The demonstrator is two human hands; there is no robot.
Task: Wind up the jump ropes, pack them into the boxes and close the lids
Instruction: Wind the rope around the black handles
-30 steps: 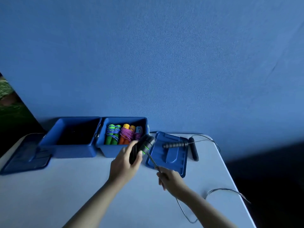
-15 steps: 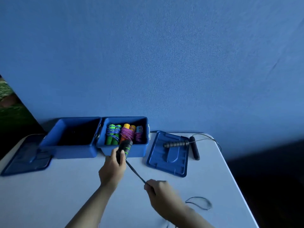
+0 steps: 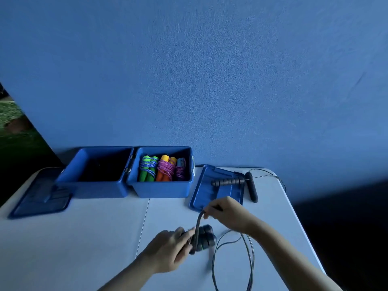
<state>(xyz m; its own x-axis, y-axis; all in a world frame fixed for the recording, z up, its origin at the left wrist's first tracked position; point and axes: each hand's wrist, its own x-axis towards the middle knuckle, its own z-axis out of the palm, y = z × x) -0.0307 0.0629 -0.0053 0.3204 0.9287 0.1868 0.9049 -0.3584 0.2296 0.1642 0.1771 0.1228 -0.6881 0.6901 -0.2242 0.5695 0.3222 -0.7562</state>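
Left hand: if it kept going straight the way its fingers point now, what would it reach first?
The left hand points right, gripping the dark rope handles. Beyond them, it would likely first meet the loose rope loops on the table, then the right forearm. Depth is unclear.

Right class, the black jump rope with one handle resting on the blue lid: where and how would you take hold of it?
Grip the ribbed handle that lies across the lid, around its middle and from above. It lies flat and sideways with open space above it. The smooth handle lies beside the lid on the table, and its thin cord would slip.
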